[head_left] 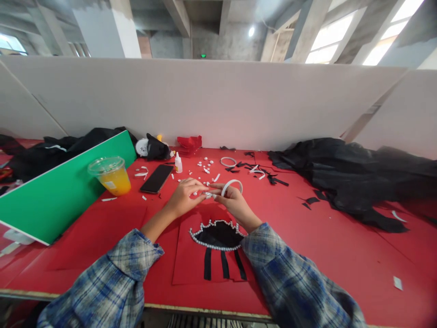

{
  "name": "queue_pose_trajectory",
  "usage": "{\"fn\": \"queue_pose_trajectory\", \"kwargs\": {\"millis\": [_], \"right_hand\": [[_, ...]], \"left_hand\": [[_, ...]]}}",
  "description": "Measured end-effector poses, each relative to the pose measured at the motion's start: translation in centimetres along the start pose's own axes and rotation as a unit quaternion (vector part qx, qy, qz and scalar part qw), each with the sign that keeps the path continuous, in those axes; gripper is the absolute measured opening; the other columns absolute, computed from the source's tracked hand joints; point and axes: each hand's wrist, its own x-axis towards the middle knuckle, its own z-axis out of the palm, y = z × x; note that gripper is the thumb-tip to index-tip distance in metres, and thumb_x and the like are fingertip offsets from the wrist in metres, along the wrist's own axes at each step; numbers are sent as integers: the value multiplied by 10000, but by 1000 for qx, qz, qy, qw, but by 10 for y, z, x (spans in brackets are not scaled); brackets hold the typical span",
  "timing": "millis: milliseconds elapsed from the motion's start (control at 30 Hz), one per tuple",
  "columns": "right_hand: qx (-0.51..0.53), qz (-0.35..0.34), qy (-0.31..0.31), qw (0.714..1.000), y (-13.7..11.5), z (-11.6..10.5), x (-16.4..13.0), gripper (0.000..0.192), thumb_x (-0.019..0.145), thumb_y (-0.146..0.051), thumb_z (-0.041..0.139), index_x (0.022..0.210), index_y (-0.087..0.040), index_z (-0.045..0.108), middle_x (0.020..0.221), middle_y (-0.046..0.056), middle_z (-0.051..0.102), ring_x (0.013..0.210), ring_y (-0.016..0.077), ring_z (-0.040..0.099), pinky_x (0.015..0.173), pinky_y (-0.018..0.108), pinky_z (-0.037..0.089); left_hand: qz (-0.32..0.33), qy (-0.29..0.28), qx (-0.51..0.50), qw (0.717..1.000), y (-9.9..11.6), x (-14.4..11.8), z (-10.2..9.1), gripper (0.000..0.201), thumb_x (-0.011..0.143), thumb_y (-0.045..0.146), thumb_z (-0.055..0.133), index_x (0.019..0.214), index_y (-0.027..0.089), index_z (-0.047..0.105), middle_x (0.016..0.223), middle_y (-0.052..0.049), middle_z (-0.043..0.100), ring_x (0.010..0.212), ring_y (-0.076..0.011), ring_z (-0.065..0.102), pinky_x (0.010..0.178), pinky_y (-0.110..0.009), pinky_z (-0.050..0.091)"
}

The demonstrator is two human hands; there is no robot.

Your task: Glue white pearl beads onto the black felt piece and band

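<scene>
Pinched in the right hand [235, 202] is a white tape roll [232, 186], standing on edge; its loose end runs toward nine o'clock into the left hand [186, 195], whose fingertips clamp it, above the beaded black piece [216, 235] at six o'clock

The work surface is a table [341, 246] covered in red. Lying on it: a red card [191, 264] with a black, pearl-edged shape, a phone [157, 178], a lidded cup of orange drink [111, 174], a glue bottle [178, 163], a white ring [228, 161], scattered white pieces [205, 166], black scraps [269, 175], and black fabric [341, 177] at the right.
</scene>
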Motion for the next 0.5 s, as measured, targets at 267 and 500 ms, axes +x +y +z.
{"fn": "queue_pose_trajectory", "kwargs": {"millis": [267, 500], "right_hand": [[-28, -9, 12, 999, 0, -1, 0, 316, 727, -148, 570, 1042, -157, 590, 898, 51, 714, 801, 152, 620, 800, 327, 442], [-106, -28, 28, 994, 2, -3, 3, 294, 725, -129, 557, 1014, -167, 598, 854, 43, 705, 808, 164, 629, 791, 329, 449]], "left_hand": [[-20, -16, -36, 999, 1, 1, -5, 232, 806, 207, 544, 1014, 173, 642, 957, -71, 660, 884, -167, 614, 802, -335, 500], [-39, -84, -26, 995, -3, 2, -11, 230, 778, 133, 513, 944, 184, 663, 884, -49, 675, 842, -165, 623, 771, -324, 507]]}}
